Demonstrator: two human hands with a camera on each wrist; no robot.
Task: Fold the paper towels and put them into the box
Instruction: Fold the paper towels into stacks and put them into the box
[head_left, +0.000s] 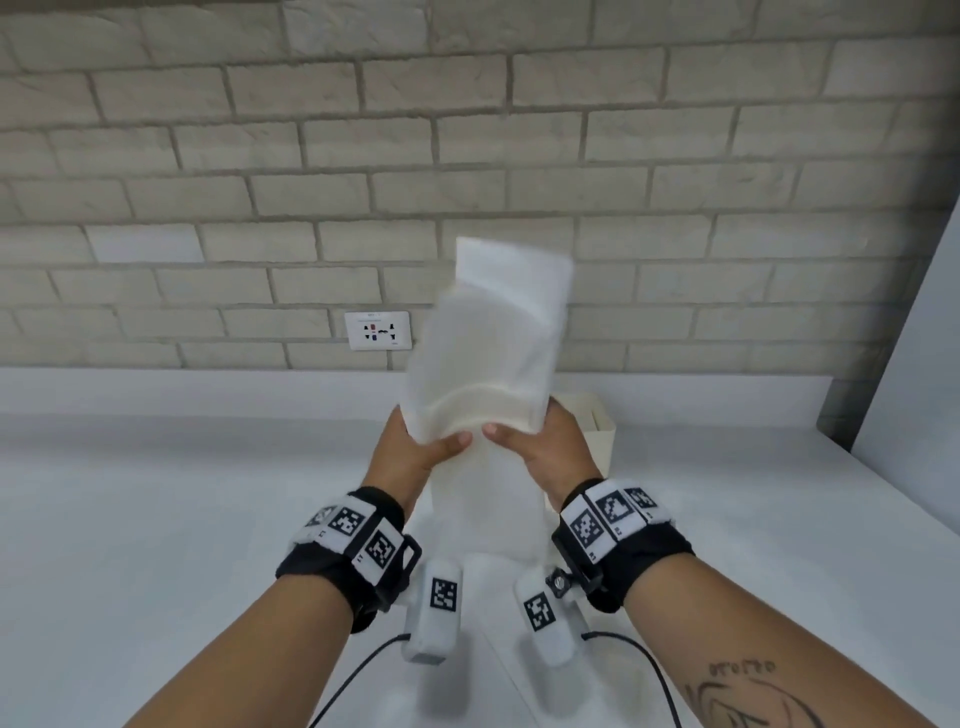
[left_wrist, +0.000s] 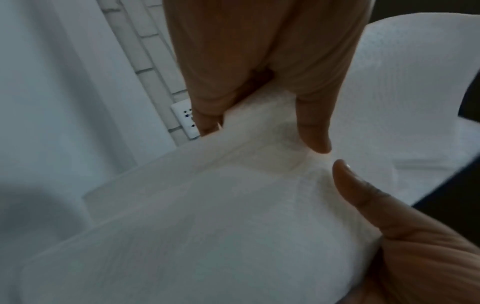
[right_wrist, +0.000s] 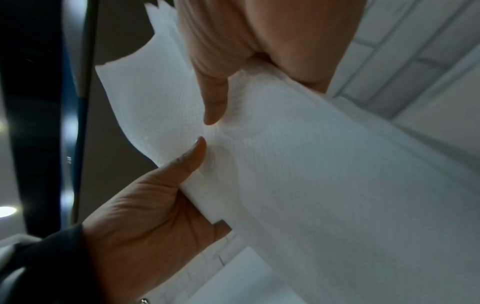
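Observation:
A long white paper towel (head_left: 491, 358) is held up in the air above the white counter, its top end bent over away from me and its lower end hanging down between my wrists. My left hand (head_left: 415, 441) grips its left edge, thumb in front and fingers behind. On the other edge my right hand (head_left: 540, 441) holds it the same way. The wrist views show the paper towel (left_wrist: 233, 205) (right_wrist: 298, 164) pinched between thumb and fingers of the left hand (left_wrist: 327, 158) and the right hand (right_wrist: 205, 131). A cream box (head_left: 597, 421) stands behind the right hand, mostly hidden.
The white counter (head_left: 156, 493) runs to a brick wall with a white power socket (head_left: 378, 330). A white panel (head_left: 914, 338) rises at the right. More white paper (head_left: 498, 623) lies on the counter below my wrists.

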